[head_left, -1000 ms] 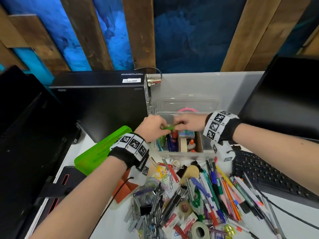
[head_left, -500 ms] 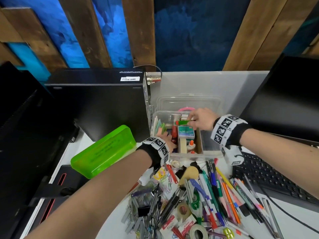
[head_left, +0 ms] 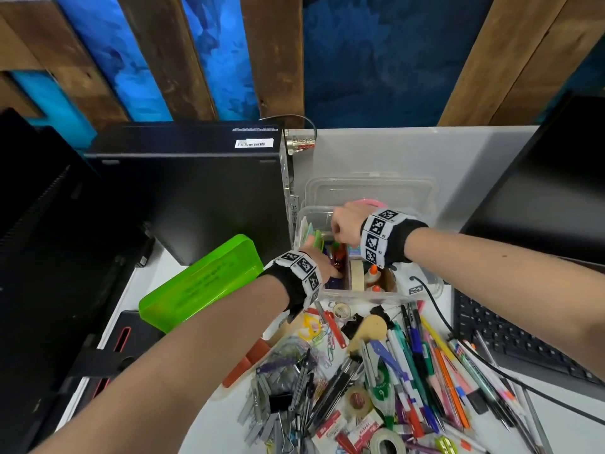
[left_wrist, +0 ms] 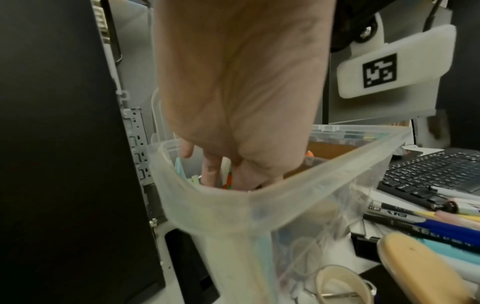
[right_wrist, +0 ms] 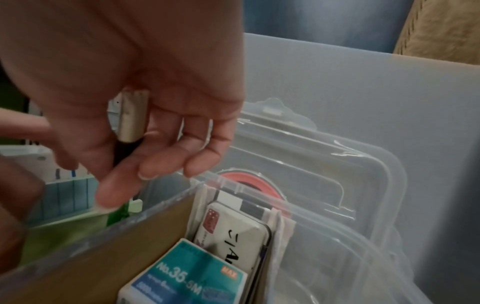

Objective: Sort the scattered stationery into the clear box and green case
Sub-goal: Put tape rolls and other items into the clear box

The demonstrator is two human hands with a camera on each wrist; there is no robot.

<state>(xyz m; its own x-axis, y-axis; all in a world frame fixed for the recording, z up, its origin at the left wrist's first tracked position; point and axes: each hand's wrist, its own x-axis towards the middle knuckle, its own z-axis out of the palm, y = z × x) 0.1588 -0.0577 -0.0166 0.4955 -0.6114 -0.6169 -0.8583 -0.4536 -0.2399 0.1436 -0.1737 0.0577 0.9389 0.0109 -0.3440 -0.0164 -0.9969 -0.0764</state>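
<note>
Both hands inside the clear plastic box (head_left: 422, 291) (lidded green plastic case (head_left: 199, 285) just left): left hand (left_wrist: 233, 92) fingers extended down among contents, right hand (right_wrist: 135, 86) loosely curled, grip unclear.

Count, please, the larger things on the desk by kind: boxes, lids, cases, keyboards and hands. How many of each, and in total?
Clear box: 1
Clear lid: 1
Green case: 1
Keyboard: 1
Hands: 2 (left hand, right hand)
Total: 6
</note>
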